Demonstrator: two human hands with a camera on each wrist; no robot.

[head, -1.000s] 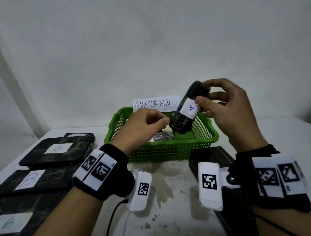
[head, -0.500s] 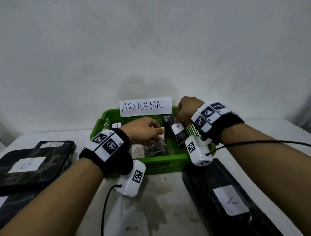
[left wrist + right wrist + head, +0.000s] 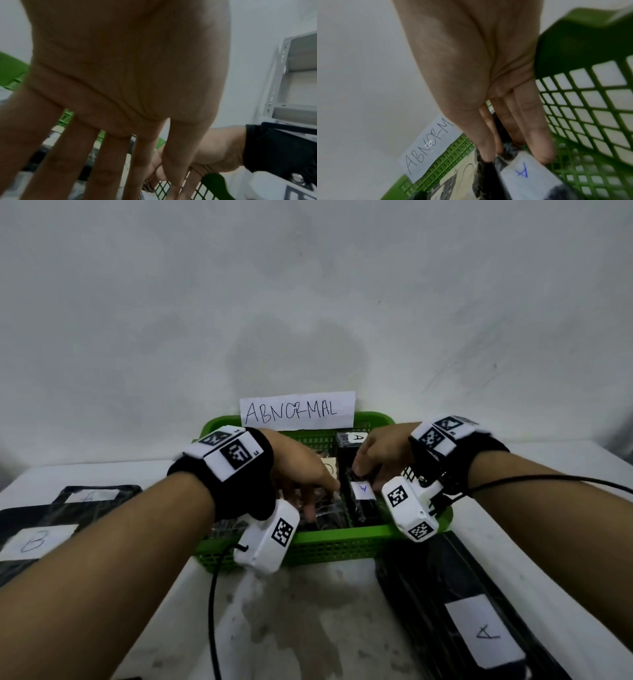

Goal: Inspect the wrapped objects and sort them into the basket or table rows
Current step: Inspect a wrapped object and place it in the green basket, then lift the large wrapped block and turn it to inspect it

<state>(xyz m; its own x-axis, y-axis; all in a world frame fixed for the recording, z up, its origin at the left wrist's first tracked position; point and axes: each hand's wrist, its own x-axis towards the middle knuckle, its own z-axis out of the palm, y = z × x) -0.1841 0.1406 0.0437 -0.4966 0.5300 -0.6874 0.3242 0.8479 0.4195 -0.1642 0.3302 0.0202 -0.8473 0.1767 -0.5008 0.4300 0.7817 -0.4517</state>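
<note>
A green mesh basket [image 3: 342,537] with an "ABNORMAL" sign [image 3: 297,410] stands at the back of the table. Both hands reach into it. My right hand [image 3: 368,470] pinches the upper end of a black wrapped object labelled A [image 3: 363,505], which lies low in the basket's right half. The right wrist view shows thumb and fingers of that hand [image 3: 513,155] on either side of the object [image 3: 527,180], beside the basket wall [image 3: 583,108]. My left hand [image 3: 318,501] has straight, spread fingers [image 3: 109,162] over other wrapped pieces [image 3: 329,515] in the basket.
Flat black packets labelled B [image 3: 37,529] lie in a row on the left of the table. A long black packet labelled A [image 3: 479,621] lies on the right. Another A-labelled object [image 3: 352,446] stands at the basket's back. A cable [image 3: 212,611] hangs from my left wrist.
The A-labelled object, held up above the basket a second ago, has come down into it with my right hand. My left hand has moved deeper into the basket and spread its fingers.
</note>
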